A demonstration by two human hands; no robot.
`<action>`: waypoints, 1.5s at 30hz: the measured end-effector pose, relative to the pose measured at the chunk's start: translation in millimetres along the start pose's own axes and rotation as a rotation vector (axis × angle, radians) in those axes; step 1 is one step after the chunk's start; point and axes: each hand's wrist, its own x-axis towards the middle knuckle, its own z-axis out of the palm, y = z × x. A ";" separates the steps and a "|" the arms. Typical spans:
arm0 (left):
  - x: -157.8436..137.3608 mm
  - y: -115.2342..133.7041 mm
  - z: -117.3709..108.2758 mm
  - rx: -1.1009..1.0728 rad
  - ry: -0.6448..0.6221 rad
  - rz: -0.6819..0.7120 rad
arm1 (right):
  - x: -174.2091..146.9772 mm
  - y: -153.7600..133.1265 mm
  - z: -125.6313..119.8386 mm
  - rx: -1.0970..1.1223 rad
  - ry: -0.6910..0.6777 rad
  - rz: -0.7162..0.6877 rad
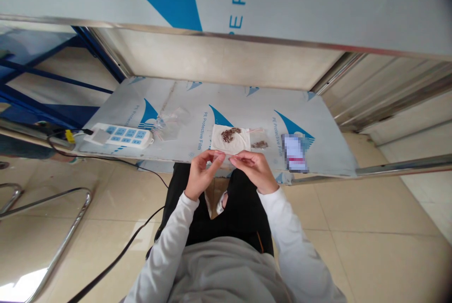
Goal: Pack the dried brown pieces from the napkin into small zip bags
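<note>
My left hand [202, 174] and my right hand [257, 170] meet over the shelf's front edge, thumbs and forefingers pinched close together. Whatever lies between the fingertips is too small or too clear to make out. Just beyond them is a white cloth or paper sheet [216, 143] with a loose heap of small brown metal-looking pieces [230, 134] on it. A clear zip bag [260, 144] lies to the right of the sheet and holds more such pieces.
Clear plastic bags [171, 124] are piled on the left of the film-covered shelf [190, 100], beside a white power strip [122, 136]. A phone [295, 152] lies at the right. A black cable [120, 251] runs down past my left side. Overhead juts an upper panel [282, 6].
</note>
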 end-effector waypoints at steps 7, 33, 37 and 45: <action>-3.3 -4.3 5.0 -0.006 0.107 -0.012 | -3.5 8.9 4.6 0.111 0.091 0.065; -13.9 -2.4 5.4 0.055 -0.084 -0.109 | -26.5 20.0 16.8 0.054 0.128 0.003; -13.1 -6.1 0.8 -0.095 -0.128 -0.232 | -24.7 21.4 18.4 0.089 0.117 0.025; -9.8 -10.7 -9.4 -0.124 -0.009 -0.212 | -17.8 21.6 18.1 0.123 0.099 0.054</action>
